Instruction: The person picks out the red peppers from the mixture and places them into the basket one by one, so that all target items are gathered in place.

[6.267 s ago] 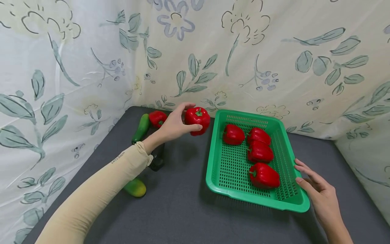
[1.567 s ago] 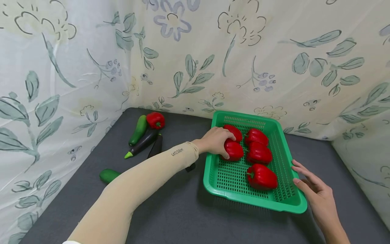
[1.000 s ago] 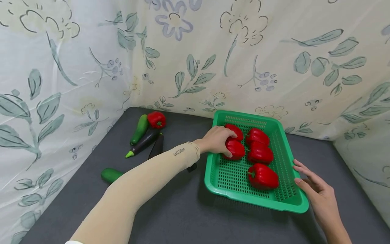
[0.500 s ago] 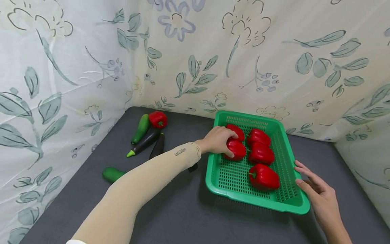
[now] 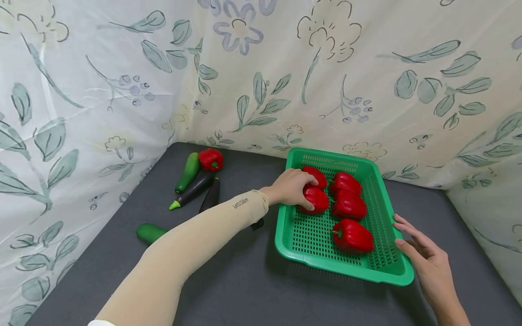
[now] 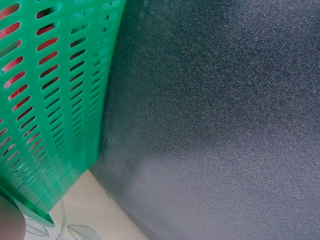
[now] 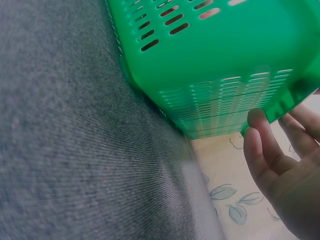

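In the head view my left hand [image 5: 290, 186] reaches over the left rim of a green perforated plastic basket [image 5: 299, 259]. Its thumb and fingers grip a red bell pepper [image 5: 318, 201] that lies on the basket floor. Another red bell pepper [image 5: 315, 175] lies just behind, partly hidden by the fingers. Several more stand along the basket's right side, the nearest a large bell pepper [image 5: 353, 236]. My right hand [image 5: 429, 260] touches the right rim with extended fingers. The right wrist view shows those fingertips against the rim's underside. The left wrist view shows mostly the basket's slotted wall.
Left of the basket lie a green cucumber-like vegetable [image 5: 189, 172], a red bell pepper [image 5: 211, 159], an eggplant [image 5: 195, 188] and a dark long vegetable [image 5: 211, 194]. Another green vegetable [image 5: 150, 233] is partly behind the sleeve. Floral cloth [image 5: 253, 59] hangs around the dark table [image 5: 244, 280].
Earlier my left hand held the red bell pepper in the air left of the basket; it moved right and down into it. Over the last second and a half both hands stay put.
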The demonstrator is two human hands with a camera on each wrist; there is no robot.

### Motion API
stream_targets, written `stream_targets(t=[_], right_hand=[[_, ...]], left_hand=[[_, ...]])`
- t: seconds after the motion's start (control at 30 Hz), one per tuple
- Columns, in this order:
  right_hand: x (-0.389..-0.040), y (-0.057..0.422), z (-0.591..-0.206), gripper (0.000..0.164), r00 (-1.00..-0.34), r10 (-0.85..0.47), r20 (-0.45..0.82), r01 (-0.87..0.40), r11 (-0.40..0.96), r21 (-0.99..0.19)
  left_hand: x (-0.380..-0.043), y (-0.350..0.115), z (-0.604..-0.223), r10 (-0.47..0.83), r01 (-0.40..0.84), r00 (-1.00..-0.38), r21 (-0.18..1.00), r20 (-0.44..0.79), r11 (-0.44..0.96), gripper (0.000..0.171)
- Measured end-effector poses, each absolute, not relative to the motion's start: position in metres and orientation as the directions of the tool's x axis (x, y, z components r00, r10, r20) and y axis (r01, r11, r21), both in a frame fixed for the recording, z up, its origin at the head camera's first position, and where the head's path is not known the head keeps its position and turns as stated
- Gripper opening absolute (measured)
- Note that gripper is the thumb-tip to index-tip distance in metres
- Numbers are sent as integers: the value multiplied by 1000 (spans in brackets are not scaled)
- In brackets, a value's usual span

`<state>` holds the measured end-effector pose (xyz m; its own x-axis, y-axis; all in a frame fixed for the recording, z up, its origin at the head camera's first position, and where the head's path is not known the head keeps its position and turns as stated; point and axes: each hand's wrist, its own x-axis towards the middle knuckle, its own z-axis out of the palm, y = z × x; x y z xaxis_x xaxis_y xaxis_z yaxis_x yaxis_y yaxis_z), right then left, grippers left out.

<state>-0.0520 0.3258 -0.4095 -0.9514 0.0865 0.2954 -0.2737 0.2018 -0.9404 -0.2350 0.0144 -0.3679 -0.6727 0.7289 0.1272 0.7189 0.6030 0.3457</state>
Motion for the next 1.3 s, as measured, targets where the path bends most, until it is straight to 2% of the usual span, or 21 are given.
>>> stream_targets(t=[0.27, 0.37, 0.47, 0.57, 0.63, 0.8, 0.93, 1.13, 1.3], right_hand=[[-54, 324, -411, 42, -954, 81, 289, -271, 185, -945], [-54, 324, -411, 42, -953, 74, 295, -278, 179, -944], [-55, 323, -411, 42, -952, 73, 299, -281, 190, -941], [-55, 322, -411, 42, -951, 74, 299, -279, 206, -938], [-55, 322, -410, 42, -952, 75, 296, -275, 212, -938], [-54, 322, -409, 42, -955, 81, 286, -264, 211, -941], [-53, 321, -410, 42, -955, 91, 282, -257, 220, -941], [-51, 323, -410, 43, -958, 107, 265, -236, 226, -945], [-50, 324, -411, 44, -961, 114, 251, -218, 238, -946]], left_hand=[[-236, 11, -370, 732, 723, -667, 358, 140, 591, 61], [-238, 9, -371, 740, 724, -657, 397, 146, 564, 62], [-240, 4, -369, 743, 678, -654, 545, 142, 492, 65], [-241, -5, -365, 726, 579, -674, 709, 137, 404, 64], [-240, -14, -360, 704, 529, -694, 772, 153, 353, 61], [-237, -42, -350, 607, 514, -745, 818, 276, 259, 43], [-236, -65, -345, 476, 528, -793, 818, 380, 228, 35], [-247, -103, -345, 249, 534, -845, 769, 473, 353, 43], [-258, -132, -357, 130, 495, -863, 763, 489, 416, 52]])
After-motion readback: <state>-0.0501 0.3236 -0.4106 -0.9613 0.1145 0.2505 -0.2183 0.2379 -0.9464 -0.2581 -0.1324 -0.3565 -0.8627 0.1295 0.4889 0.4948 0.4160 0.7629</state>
